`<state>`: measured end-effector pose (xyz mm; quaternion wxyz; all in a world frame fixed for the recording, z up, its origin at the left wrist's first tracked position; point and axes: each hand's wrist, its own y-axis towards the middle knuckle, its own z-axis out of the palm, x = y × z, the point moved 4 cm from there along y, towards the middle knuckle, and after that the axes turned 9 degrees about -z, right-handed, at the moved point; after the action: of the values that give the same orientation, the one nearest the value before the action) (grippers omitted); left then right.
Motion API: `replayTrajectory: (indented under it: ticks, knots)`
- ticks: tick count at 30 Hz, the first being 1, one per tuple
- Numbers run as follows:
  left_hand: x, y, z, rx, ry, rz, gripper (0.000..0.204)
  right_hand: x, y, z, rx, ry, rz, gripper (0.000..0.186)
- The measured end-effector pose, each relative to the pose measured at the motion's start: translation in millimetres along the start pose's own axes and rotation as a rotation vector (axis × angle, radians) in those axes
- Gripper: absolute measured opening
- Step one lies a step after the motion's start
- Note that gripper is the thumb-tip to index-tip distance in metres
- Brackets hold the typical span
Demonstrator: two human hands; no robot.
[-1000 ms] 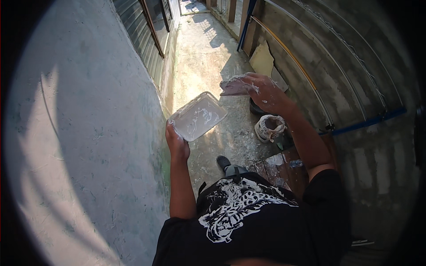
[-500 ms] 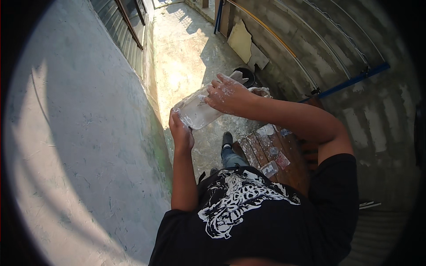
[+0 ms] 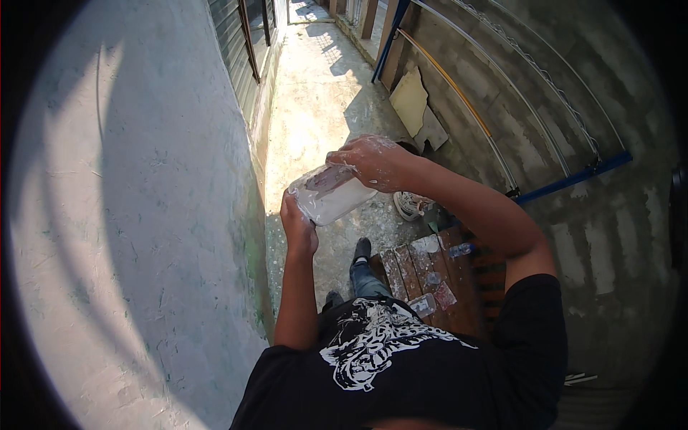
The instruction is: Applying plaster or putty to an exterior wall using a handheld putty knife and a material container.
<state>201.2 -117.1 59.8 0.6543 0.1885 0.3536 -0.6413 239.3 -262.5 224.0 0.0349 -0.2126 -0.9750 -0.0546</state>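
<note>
A see-through plastic container (image 3: 337,206) smeared with white paste is held up in front of me, tilted. My left hand (image 3: 299,223) grips its near left end, with the thumb along the rim. Over the far right end bends my right hand (image 3: 371,163), its fingers closed and spattered with white. Beneath those fingers a greyish-brown flat patch (image 3: 324,182) shows against the white. I cannot make out whether it is a tool or a bare part of the container, and what the right fingers hold is hidden.
Close on the left stands a pale plastered wall (image 3: 158,215). A paste-stained wooden bench (image 3: 459,276) with a small clear tub (image 3: 423,305) is at lower right. Behind my right hand sits a white-smeared bucket (image 3: 410,206). Broken boards (image 3: 412,104) lean on the block wall.
My right hand has turned over and its fingers now point down into the container, revealing the greyish-brown patch. The left hand keeps its hold. The whole view has shifted slightly.
</note>
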Motion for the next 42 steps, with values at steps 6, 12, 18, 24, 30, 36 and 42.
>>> replayTrajectory:
  ticks: [6, 12, 18, 24, 30, 36, 42]
  knots:
    - [-4.9, -6.0, -7.0, -0.022, 0.046, 0.035, 0.037, 17.8, 4.3, 33.7, -0.055, -0.106, -0.078, 0.046]
    - [-7.7, -3.4, -17.1, -0.068, -0.010, 0.049, 0.037, 14.2, 0.1, 53.2, -0.156, 0.043, -0.117, 0.050]
    - [-10.4, 0.6, -27.1, -0.084, -0.003, 0.062, 0.039, 2.0, 4.5, 64.8, -0.063, 0.211, -0.095, 0.054]
    - [-9.7, 6.5, -37.9, -0.112, 0.025, 0.026, 0.041, -3.1, 25.3, 56.8, 0.072, 0.379, -0.153, 0.052]
    - [-6.5, 25.4, -37.9, -0.114, 0.057, -0.013, 0.040, -36.1, 52.1, 54.1, 0.244, 0.601, -0.099, 0.054]
    - [-15.4, 64.2, -31.3, -0.130, 0.093, -0.022, 0.041, -100.4, 71.0, 52.2, 0.167, 0.851, 0.104, 0.051]
    - [-20.4, 114.5, -12.5, -0.183, 0.127, -0.021, 0.044, -200.7, 86.8, 69.1, -0.141, 1.322, 0.325, 0.041]
